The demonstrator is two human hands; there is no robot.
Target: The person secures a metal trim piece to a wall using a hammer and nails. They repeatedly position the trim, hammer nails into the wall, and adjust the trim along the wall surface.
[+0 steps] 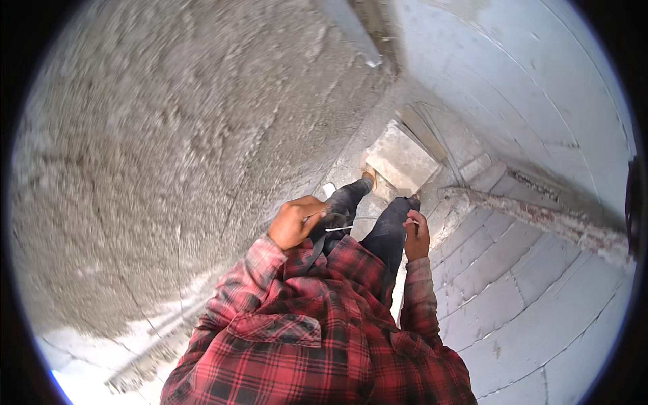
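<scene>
My left hand (295, 223) is closed in front of my waist, thumb and fingers curled together. Just beyond its fingertips is a thin white stick-like piece (339, 229) against my dark trousers; I cannot tell whether the hand holds it. A dark strap (316, 254) hangs below that hand, over my red checked shirt. Off to the right, my right hand (416, 235) is raised beside my thigh with its fingers bent inward. Whatever it may pinch is too small to make out. The two hands are apart.
A rough plastered wall (182, 135) rises close on the left. Pale block walls (526, 81) stand ahead and to the right. Near my feet lies a dusty square slab (402, 156), with a board (424, 131) behind it. A mortar-crusted beam (540, 219) runs along the right.
</scene>
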